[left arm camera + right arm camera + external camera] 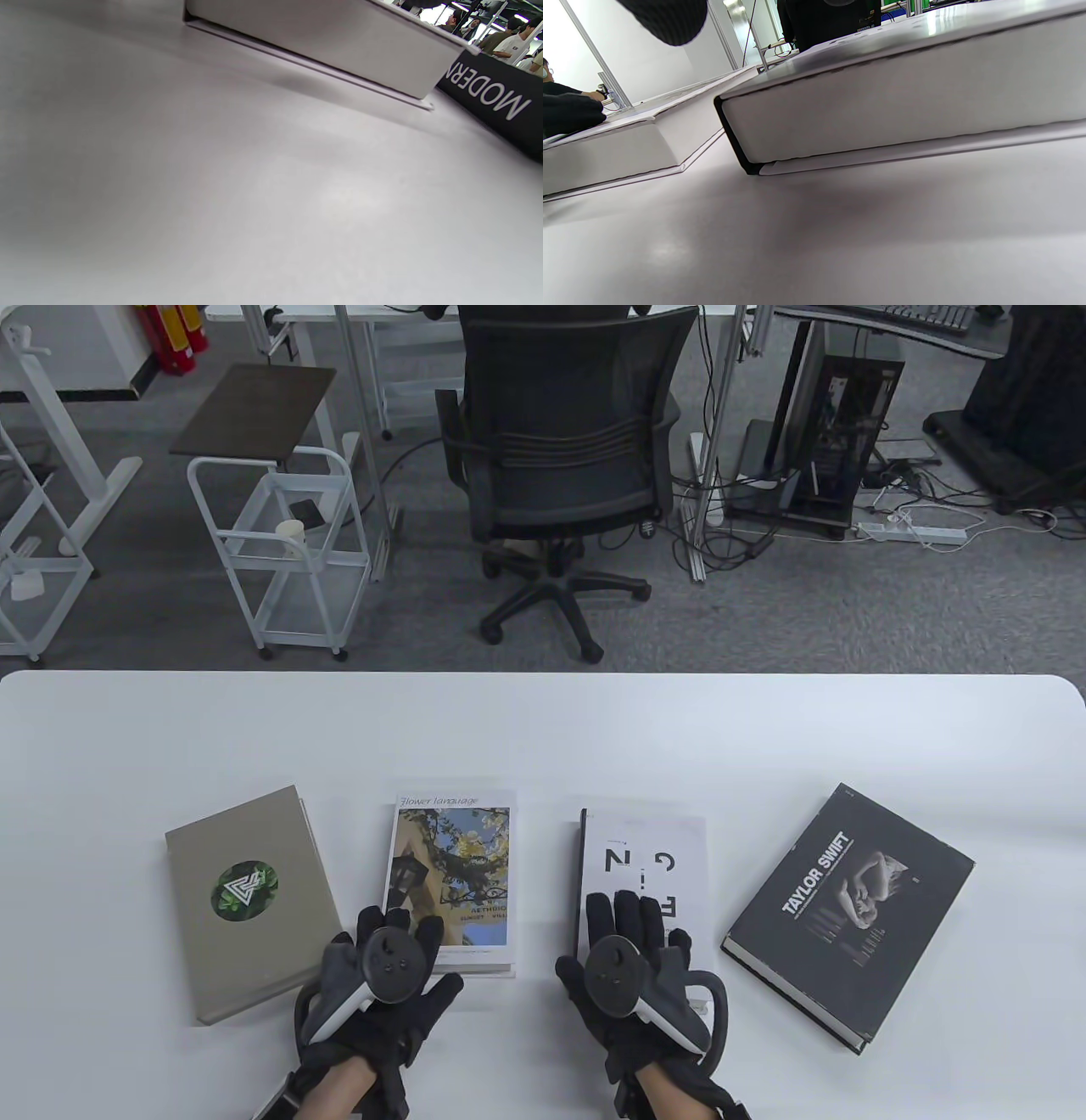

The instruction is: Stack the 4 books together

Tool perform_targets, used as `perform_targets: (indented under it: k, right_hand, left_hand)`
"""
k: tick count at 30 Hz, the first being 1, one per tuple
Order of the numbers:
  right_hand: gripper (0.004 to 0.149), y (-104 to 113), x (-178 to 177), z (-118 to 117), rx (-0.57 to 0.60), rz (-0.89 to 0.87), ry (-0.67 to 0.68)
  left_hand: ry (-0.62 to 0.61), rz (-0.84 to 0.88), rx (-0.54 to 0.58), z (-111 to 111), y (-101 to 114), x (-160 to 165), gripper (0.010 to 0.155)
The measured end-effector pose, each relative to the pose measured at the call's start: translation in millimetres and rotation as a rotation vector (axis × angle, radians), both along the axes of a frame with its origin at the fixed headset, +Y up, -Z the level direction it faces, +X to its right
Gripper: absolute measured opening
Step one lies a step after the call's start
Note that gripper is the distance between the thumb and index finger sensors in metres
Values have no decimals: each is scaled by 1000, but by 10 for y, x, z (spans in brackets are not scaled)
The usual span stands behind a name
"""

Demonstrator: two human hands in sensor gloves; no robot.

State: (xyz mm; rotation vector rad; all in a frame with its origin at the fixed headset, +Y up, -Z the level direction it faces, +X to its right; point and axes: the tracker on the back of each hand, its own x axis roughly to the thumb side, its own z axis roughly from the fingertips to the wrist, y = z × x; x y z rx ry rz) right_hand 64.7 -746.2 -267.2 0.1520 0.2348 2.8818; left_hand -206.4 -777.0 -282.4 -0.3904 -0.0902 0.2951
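Note:
Four books lie flat in a row on the white table [543, 729]: a tan book [242, 899] at the left, a flower-cover book [454, 865], a white book with black letters [653, 857], and a black Taylor Swift book [848, 912] at the right. My left hand [394, 942] lies spread with its fingers on the near end of the flower-cover book. My right hand [628, 933] lies spread with its fingers on the near end of the white book. The right wrist view shows the white book's page edge [903, 97], the flower-cover book [606, 156] and one fingertip [666, 17].
The left wrist view shows a book's page edge [322, 46] and a black spine reading MODERN [492, 93]. Beyond the table's far edge stand an office chair [560, 458] and a white cart [280, 543]. Bare table shows in front of and behind the books.

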Motion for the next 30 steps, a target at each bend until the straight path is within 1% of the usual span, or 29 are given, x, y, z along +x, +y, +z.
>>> perform_targets:
  k: [4,9,11,19,24,25,27,28,30]
  right_hand:
    - [77,3,-11,3,2,2,10]
    - [76,24,-28,18,20,3,20]
    - [75,37,-36,26,33,3,23]
    - [73,159,-154,114,141,-4,70]
    - [74,252,-246,186,215,-12,110]
    - [74,268,-262,198,221,-27,117]
    - [72,251,-276,203,198,-110,127]
    - [72,240,-284,207,192,-128,125]
    - [69,230,-302,208,196,-85,126]
  left_hand:
    - [8,-13,-19,1,5,9,73]
    - [-20,28,5,37,130,28,71]
    - [-30,37,-3,65,162,39,70]
    - [-82,38,-64,229,294,139,71]
    - [-110,45,-80,315,360,181,71]
    - [-108,51,-86,328,367,179,71]
    - [-103,74,-99,327,380,150,71]
    - [-98,93,-84,319,388,126,71]
    - [-67,121,-39,299,421,48,71]
